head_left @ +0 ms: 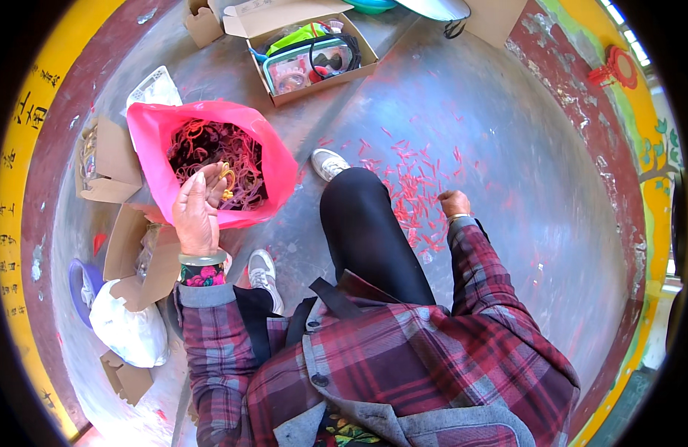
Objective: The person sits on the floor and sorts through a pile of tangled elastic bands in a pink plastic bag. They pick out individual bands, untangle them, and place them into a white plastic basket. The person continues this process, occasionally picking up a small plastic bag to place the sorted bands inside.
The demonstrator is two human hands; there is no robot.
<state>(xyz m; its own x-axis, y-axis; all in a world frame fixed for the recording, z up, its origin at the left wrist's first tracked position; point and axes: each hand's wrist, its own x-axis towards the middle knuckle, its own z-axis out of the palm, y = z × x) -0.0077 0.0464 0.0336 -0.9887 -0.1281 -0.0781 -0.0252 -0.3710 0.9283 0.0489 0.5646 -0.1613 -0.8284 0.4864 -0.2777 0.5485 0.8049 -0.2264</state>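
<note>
My left hand (197,212) is over the opening of a bright pink plastic bag (281,153), fingers closed on a small looped yellow cord (227,181). Inside the bag lies a tangled heap of pink and reddish cords (243,160). On the other side of my bent knee, my right hand (454,203) is closed, its fingers curled. Whatever it may hold is hidden. Beside and below it, many short red pieces (415,190) are scattered over the grey floor.
An open cardboard box (322,83) with pouches stands ahead. Smaller cartons (109,160), a white plastic basket (154,88), a white bag (128,324) and a purple basin (82,290) sit at left. My shoes (329,164) flank the pink bag. Painted walls curve round both sides.
</note>
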